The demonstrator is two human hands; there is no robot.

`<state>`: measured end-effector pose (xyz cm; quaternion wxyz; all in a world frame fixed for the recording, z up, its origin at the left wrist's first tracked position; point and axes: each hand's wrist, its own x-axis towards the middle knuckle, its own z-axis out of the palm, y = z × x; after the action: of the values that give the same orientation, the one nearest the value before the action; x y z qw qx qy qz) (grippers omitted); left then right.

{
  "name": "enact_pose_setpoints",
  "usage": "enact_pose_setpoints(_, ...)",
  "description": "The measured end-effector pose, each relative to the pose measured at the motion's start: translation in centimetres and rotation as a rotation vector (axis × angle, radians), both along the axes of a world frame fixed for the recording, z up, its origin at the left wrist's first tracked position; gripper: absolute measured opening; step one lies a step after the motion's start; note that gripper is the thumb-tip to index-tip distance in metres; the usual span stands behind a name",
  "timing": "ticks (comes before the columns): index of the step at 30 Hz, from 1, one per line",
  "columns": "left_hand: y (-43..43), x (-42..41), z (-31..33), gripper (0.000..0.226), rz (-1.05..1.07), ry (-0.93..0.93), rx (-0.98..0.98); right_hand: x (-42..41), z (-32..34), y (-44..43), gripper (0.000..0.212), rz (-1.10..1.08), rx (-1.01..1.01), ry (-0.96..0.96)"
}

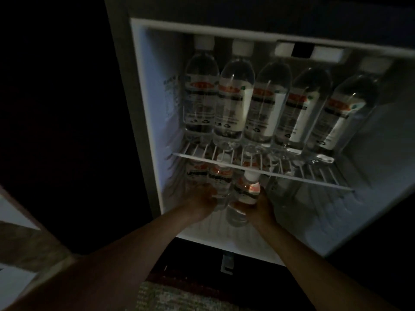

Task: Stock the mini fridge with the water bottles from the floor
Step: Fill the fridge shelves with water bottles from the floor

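Water bottle (246, 195) is clamped in your right hand (263, 206), cap-up, likely to clear the wire shelf (292, 178). Your left hand (199, 198) braces the neighbours (220, 187); its grip's unclear.

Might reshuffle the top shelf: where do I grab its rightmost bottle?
Probably around the labelled middle of the rightmost bottle, coming from the front and its free right side; its cap sits under the fridge top and a neighbour crowds its left.

Two bare forearms reach forward, hands close together. The right hand (263, 206) curls around a water bottle (246, 195); on the left hand (199, 199) the fingers are too dim to read.
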<state>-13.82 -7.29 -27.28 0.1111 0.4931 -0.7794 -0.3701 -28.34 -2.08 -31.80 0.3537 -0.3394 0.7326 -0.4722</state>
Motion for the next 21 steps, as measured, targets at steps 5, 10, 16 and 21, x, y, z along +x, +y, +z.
enact_pose_setpoints(5,-0.9,-0.8,-1.4,0.037,0.006,-0.045,0.013,0.2,0.1,-1.3,0.012,0.121,-0.046,0.197)
enact_pose_setpoints(10,-1.0,-0.9,-2.0,0.040,0.064,0.017,0.056,-0.8,-1.8,-3.1,0.054,0.007,-0.164,0.064)
enact_pose_setpoints(16,-1.3,-0.8,-2.6,0.036,0.064,-0.012,0.042,-1.5,-2.7,-3.7,0.096,0.000,-0.122,0.012)
enact_pose_setpoints(21,-1.2,-0.7,-2.6,0.033,0.058,-0.058,0.057,-0.7,-0.6,-3.0,0.083,-0.009,-0.011,0.109)
